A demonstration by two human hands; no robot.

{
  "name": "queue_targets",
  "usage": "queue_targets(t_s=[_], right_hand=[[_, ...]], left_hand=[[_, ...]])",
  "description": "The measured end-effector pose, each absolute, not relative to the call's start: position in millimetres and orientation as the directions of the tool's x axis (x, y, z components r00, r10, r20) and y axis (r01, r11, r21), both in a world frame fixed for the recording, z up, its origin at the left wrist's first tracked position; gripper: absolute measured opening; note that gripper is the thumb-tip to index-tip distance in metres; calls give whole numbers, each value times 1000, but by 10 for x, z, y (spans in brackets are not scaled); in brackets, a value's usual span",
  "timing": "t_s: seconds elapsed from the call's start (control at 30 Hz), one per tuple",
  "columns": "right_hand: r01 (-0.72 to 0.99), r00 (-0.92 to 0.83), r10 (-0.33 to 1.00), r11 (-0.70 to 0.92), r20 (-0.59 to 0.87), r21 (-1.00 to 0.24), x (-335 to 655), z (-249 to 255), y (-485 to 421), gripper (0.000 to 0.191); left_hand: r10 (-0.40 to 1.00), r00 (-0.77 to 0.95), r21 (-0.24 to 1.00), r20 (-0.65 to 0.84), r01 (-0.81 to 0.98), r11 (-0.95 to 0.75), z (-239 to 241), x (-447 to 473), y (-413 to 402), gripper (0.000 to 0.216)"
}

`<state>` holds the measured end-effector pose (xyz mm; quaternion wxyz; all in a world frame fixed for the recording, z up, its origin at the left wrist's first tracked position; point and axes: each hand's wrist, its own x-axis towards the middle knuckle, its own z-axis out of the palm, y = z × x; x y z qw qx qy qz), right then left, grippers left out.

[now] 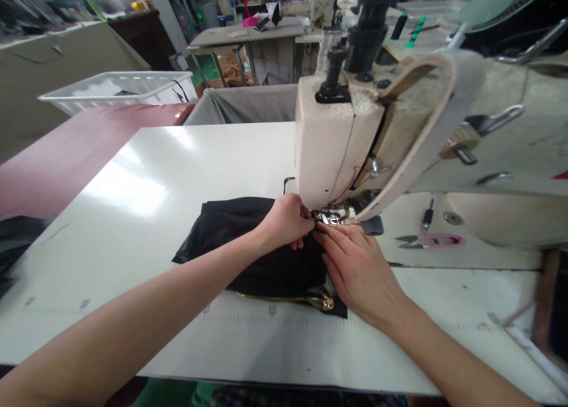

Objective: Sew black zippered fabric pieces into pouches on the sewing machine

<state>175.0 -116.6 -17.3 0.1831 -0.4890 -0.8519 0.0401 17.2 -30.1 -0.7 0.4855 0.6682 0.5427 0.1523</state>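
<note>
A piece of black fabric (284,271) lies on the white sewing table, its far right edge at the presser foot (329,219) of a sewing machine (326,147). Along its near edge runs a gold-toothed zipper (279,299) with its slider at the right end. My left hand (288,220) pinches the fabric's edge just left of the foot, fingers closed. Flat on the fabric and table, my right hand (355,265) has its fingers stretched out, the tips right beside the foot. The needle itself is hard to make out.
Pink-handled thread snips (432,241) and a small dark pen-like tool (428,216) lie on the machine bed at right. A white plastic basket (128,87) stands beyond the pink surface (66,141) at left. Dark fabric (20,241) sits at the left edge.
</note>
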Motion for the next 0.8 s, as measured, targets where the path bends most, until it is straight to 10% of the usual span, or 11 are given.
queue_targets(t_s=[0.8], right_hand=[[774,-495,814,572,305,-271,1789,-227,-1193,43]], left_hand=[[958,270,817,-99,572,-76,-38,77,-309,5]])
